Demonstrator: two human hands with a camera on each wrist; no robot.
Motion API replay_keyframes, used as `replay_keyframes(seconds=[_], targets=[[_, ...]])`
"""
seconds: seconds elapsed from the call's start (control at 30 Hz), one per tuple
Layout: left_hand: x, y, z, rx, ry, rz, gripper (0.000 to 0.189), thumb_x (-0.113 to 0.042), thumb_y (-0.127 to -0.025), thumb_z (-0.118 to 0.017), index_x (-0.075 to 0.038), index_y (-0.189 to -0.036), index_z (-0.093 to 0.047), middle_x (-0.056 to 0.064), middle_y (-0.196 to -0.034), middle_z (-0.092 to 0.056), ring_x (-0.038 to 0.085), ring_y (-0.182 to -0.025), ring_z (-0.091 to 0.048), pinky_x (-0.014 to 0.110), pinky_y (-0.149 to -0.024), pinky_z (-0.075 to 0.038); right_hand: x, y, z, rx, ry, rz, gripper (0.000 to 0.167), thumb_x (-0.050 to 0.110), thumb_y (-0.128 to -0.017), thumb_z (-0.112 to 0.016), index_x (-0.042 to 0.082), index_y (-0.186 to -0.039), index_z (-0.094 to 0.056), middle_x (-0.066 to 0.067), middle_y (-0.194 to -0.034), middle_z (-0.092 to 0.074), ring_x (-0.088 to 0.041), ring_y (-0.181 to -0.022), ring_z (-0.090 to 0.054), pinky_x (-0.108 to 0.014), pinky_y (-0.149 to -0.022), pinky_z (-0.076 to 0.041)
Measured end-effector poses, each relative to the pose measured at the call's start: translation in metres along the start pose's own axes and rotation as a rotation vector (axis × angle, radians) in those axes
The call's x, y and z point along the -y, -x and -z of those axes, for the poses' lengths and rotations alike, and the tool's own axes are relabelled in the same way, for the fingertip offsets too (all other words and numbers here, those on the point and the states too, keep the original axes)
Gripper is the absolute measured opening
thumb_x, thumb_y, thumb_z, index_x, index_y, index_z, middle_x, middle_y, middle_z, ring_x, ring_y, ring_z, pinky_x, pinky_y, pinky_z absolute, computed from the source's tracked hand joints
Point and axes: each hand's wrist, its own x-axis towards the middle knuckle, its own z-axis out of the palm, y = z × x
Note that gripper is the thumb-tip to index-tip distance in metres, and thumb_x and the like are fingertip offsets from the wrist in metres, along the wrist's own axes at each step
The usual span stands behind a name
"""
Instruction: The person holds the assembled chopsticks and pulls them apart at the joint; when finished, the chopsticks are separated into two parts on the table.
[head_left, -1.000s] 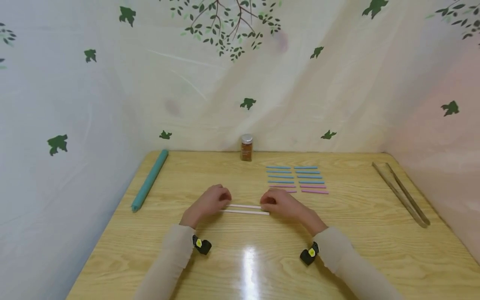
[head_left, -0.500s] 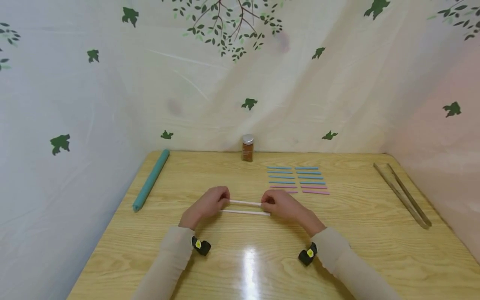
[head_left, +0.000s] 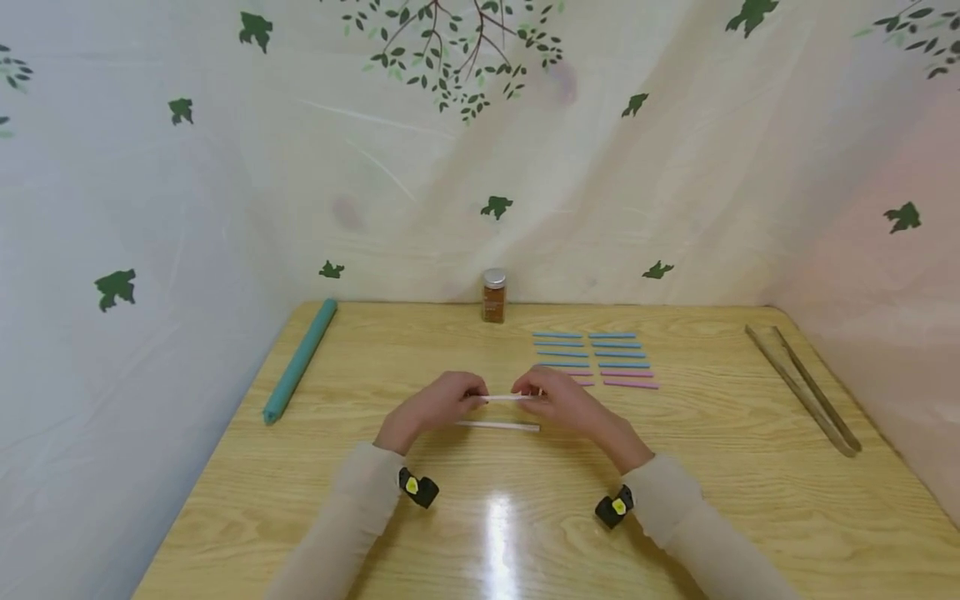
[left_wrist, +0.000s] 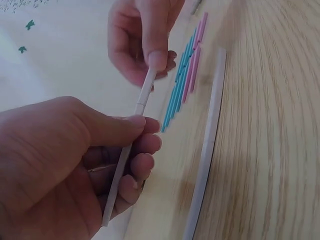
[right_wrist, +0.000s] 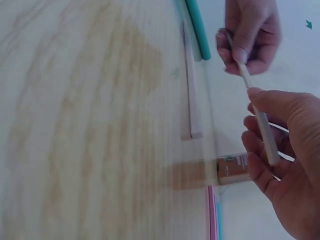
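Observation:
A thin white stick (head_left: 501, 397) is held above the table by both hands, thumbs against fingers. My left hand (head_left: 438, 402) pinches its left part, and my right hand (head_left: 566, 407) pinches its right part. In the left wrist view the stick (left_wrist: 141, 102) crosses the curled left fingers, with a faint line across it between the two thumbs. The right wrist view shows its other end (right_wrist: 268, 142) lying over the right fingers. A second white stick (head_left: 498, 426) lies on the table just nearer than the hands, its left end hidden by the left hand.
Short blue sticks (head_left: 621, 355) and pink sticks (head_left: 630, 385) lie in two columns behind the right hand. A jar with a silver lid (head_left: 493, 297) stands at the back. A teal roll (head_left: 302, 361) lies left, brown wooden tongs (head_left: 806, 390) right.
Both hands have lifted the farther white stick off the table. The left hand has slid right, closer to the right hand, so less stick shows between them. The nearer stick stays put.

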Motion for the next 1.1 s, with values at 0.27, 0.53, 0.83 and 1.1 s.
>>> replay_keyframes(seconds=[0.27, 0.53, 0.83, 1.1], targets=[[-0.006, -0.007, -0.006, -0.018, -0.05, -0.008, 0.016, -0.015, -0.098, -0.054, -0.007, -0.103, -0.067, 0.002, -0.094, -0.067, 0.01, -0.077, -0.055, 0.028, -0.072, -0.047, 0.008, -0.003, -0.006, -0.008, 0.002, 0.012, 0.012, 0.022, -0.095, -0.06, 0.015, -0.099, -0.068, 0.006, -0.087, -0.062, -0.004, -0.075, -0.054, -0.022, -0.066, -0.048], [-0.001, -0.004, -0.009, -0.095, -0.065, -0.036, 0.015, -0.017, -0.097, -0.056, -0.011, -0.101, -0.068, 0.0, -0.093, -0.067, 0.008, -0.077, -0.057, 0.027, -0.07, -0.048, 0.012, -0.003, -0.005, -0.003, -0.012, 0.009, 0.009, 0.019, -0.096, -0.058, 0.013, -0.097, -0.065, 0.004, -0.087, -0.061, -0.005, -0.073, -0.053, -0.022, -0.065, -0.048], [0.005, -0.004, -0.013, -0.162, -0.058, -0.07, 0.013, -0.016, -0.096, -0.057, -0.013, -0.1, -0.069, -0.001, -0.093, -0.069, 0.007, -0.076, -0.058, 0.025, -0.07, -0.049, 0.01, -0.003, -0.007, -0.007, -0.001, 0.013, 0.008, 0.018, -0.097, -0.055, 0.013, -0.095, -0.062, 0.002, -0.084, -0.061, -0.005, -0.068, -0.049, -0.023, -0.064, -0.046], [0.002, -0.005, -0.016, -0.207, -0.064, -0.083, 0.012, -0.014, -0.094, -0.059, -0.01, -0.098, -0.07, 0.001, -0.092, -0.069, 0.01, -0.078, -0.06, 0.027, -0.071, -0.049, 0.006, 0.001, -0.006, -0.031, 0.012, 0.032, 0.008, 0.016, -0.097, -0.055, 0.012, -0.094, -0.061, 0.001, -0.084, -0.06, -0.006, -0.069, -0.049, -0.023, -0.065, -0.046]])
